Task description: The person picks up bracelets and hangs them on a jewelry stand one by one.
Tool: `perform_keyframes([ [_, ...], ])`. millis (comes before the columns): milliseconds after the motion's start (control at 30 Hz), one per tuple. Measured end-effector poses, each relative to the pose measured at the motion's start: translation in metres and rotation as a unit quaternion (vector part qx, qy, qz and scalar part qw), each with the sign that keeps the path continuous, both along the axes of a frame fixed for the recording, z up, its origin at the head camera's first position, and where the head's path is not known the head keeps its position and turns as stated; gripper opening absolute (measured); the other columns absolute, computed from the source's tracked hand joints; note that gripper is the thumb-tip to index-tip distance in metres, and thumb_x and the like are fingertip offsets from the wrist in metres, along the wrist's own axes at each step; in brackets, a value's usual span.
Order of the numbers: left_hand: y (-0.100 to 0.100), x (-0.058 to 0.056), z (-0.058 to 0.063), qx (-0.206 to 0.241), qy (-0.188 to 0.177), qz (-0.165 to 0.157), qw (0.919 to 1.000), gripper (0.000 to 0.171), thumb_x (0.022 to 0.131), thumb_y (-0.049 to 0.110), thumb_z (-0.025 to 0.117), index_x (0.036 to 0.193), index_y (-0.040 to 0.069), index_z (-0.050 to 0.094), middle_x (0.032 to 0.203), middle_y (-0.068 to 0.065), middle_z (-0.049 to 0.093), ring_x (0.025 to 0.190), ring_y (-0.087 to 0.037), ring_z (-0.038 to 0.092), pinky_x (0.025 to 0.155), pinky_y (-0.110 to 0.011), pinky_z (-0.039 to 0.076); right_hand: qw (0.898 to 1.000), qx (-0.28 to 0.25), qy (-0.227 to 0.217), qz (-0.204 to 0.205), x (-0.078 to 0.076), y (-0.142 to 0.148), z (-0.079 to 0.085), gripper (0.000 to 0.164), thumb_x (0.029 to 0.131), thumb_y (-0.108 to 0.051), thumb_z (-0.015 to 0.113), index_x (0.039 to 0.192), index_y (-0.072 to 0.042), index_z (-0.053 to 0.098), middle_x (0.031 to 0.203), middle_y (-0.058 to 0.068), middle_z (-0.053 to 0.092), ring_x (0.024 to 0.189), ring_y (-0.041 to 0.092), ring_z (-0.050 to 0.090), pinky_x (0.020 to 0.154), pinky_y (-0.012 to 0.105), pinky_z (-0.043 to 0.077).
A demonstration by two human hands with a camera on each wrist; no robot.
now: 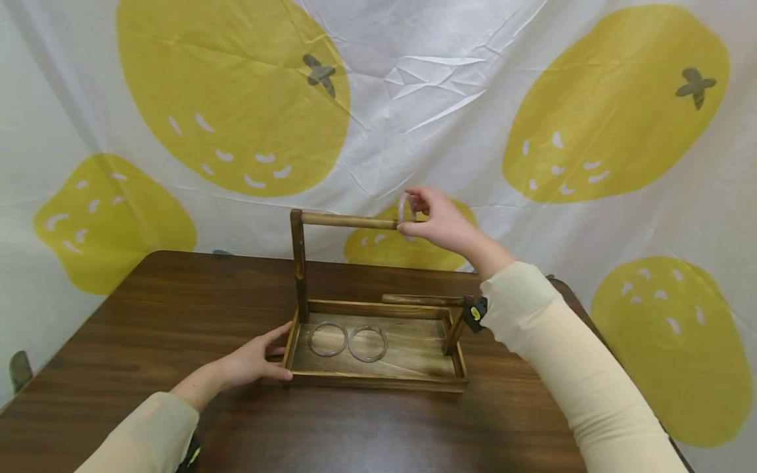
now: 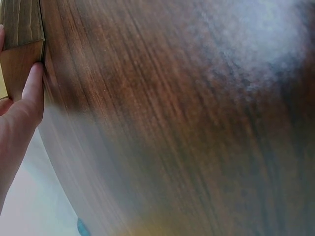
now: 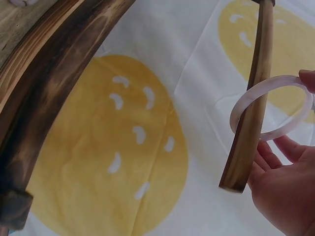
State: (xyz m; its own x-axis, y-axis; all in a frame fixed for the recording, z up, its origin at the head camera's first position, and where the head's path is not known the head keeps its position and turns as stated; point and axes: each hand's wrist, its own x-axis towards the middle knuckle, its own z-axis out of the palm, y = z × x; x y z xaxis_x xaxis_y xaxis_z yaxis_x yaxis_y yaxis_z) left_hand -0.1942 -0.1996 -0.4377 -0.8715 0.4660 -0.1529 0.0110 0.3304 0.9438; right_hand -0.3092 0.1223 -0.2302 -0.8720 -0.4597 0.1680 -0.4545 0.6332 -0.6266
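Note:
A wooden bangle stand point(image 1: 378, 380) has a tray base, a tall upper bar and a lower bar. My right hand point(image 1: 437, 220) pinches a pale translucent bangle point(image 1: 402, 209) between thumb and fingers at the right end of the upper bar. In the right wrist view, that bar point(image 3: 253, 108) passes through the bangle point(image 3: 238, 110), near its free end. My left hand point(image 1: 254, 360) holds the left end of the tray, with the thumb at its front corner. Two similar bangles, a left one point(image 1: 310, 341) and a right one point(image 1: 386, 343), lie side by side in the tray.
The stand is on a dark brown wooden table point(image 1: 177, 315). The lower bar point(image 1: 422, 299) runs left from a short post on the tray's right, under my right forearm. Behind hangs a white cloth point(image 1: 426, 144) with yellow lemon prints.

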Motion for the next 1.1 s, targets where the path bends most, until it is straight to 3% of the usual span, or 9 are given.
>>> perform_keyframes([
  [433, 0.000, 0.000, 0.001, -0.014, 0.005, 0.006, 0.9999, 0.104, 0.077, 0.019, 0.077, 0.149, -0.003, 0.004, 0.149, -0.035, 0.013, 0.131, -0.048, 0.033, 0.097, -0.043, 0.047, 1.000, 0.005, 0.004, 0.028, 0.001, -0.016, 0.002, 0.071, 0.082, -0.016, 0.068, 0.141, 0.002, 0.033, 0.127, 0.021, 0.050, 0.122, 0.032, 0.048, 0.106, 0.044, 0.036],
  [833, -0.002, -0.002, -0.003, -0.005, 0.003, 0.007, 1.0000, 0.104, 0.077, 0.018, 0.077, 0.149, -0.003, 0.005, 0.149, -0.035, 0.014, 0.131, -0.047, 0.034, 0.097, -0.042, 0.047, 0.999, 0.041, 0.008, 0.034, 0.003, -0.028, 0.003, 0.076, 0.082, -0.021, 0.068, 0.144, 0.000, 0.030, 0.128, 0.019, 0.045, 0.122, 0.030, 0.046, 0.104, 0.043, 0.038],
  [1100, -0.003, -0.003, -0.004, 0.001, 0.002, 0.003, 1.0000, 0.105, 0.077, 0.017, 0.077, 0.149, -0.003, 0.003, 0.149, -0.036, 0.013, 0.131, -0.048, 0.033, 0.097, -0.041, 0.047, 0.999, 0.036, 0.008, 0.028, 0.006, -0.037, 0.005, 0.072, 0.082, -0.024, 0.068, 0.142, -0.002, 0.034, 0.130, 0.017, 0.043, 0.124, 0.029, 0.044, 0.105, 0.042, 0.037],
])
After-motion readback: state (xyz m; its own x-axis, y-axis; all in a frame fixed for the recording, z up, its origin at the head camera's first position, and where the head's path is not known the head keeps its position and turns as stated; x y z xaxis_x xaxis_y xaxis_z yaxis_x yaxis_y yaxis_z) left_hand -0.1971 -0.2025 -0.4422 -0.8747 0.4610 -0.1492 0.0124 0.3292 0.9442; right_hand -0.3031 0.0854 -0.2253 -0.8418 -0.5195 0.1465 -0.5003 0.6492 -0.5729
